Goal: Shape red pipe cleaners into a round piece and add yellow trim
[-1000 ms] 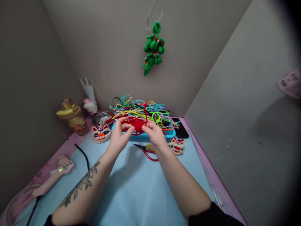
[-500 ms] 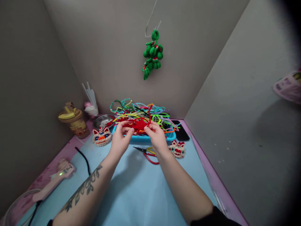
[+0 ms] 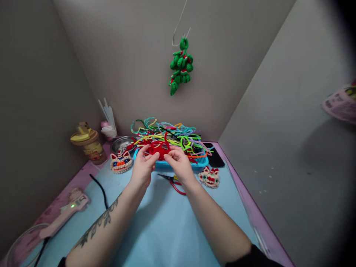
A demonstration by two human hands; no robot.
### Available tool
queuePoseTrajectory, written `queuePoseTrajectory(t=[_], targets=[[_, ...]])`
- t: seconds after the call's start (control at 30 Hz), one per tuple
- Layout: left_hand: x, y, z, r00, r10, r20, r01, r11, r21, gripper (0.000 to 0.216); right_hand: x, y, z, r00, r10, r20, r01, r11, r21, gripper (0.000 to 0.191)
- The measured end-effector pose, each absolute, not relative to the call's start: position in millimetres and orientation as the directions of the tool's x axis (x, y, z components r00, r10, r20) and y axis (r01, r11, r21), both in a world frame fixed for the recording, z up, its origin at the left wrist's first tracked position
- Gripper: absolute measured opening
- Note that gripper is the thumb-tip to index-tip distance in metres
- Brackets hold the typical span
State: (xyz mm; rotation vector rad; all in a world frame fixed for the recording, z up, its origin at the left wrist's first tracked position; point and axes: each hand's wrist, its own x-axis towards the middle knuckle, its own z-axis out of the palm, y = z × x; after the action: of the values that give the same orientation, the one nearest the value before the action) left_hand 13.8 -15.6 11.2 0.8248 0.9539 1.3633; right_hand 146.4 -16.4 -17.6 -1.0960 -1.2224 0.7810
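Note:
A bundle of red pipe cleaners is pinched between my two hands, over the front of a blue basket. My left hand grips its left side with thumb and fingers. On its right side my right hand is closed in a pinch. One red end sticks up above the hands. Fingers hide parts of the bundle, so its exact shape is unclear. Many coloured pipe cleaners fill the basket behind. Beneath my right hand lie scissors with red and yellow handles.
Two lion-head pieces, a left one and a right one, flank the basket. A metal bowl, lidded cup and lit glue gun are at left. A black phone lies right. A green ornament hangs above.
My right hand has shifted left, closer to my left hand. The upright red end has moved left and sits lower, and the bundle looks more compact.

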Motion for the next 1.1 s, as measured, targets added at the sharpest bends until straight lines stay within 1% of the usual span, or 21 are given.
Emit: queuePoseTrajectory(t=[0.13,0.3,0.47,0.57,0.77,0.9,1.0,1.1], targets=[[13,-14,12,-0.032,0.995,-0.097,-0.382,0.078,0.921,0.089,154,-16,-15,0.300,0.895,0.331,0.057,0.330,-0.942,0.022],[12,-13,7,0.009,0.994,-0.108,-0.327,0.105,0.939,0.088,164,-14,-11,0.292,0.877,0.382,0.082,0.375,-0.923,0.021],[14,-15,8,0.065,0.995,-0.078,-0.279,0.094,0.956,0.089,164,-13,-9,0.268,0.873,0.407,0.092,0.398,-0.913,0.020],[13,-17,10,0.062,0.997,-0.049,-0.246,0.063,0.967,0.091,164,-16,-4,0.254,0.868,0.427,0.103,0.414,-0.904,0.020],[7,-13,8,0.089,0.994,0.060,-0.100,-0.051,0.994,0.084,166,-22,4,0.188,0.884,0.428,0.051,0.427,-0.903,0.025],[3,-8,5,0.077,0.996,0.050,-0.101,-0.042,0.994,0.085,166,-26,9,0.139,0.876,0.461,0.120,0.448,-0.886,0.022],[2,-5,1,0.054,0.998,0.012,-0.129,-0.005,0.992,0.088,165,-28,11,0.121,0.873,0.472,0.190,0.446,-0.875,0.017],[1,-1,-2,0.048,0.999,-0.024,-0.127,0.030,0.991,0.089,164,-28,10,0.104,0.865,0.492,0.253,0.455,-0.854,0.016]])
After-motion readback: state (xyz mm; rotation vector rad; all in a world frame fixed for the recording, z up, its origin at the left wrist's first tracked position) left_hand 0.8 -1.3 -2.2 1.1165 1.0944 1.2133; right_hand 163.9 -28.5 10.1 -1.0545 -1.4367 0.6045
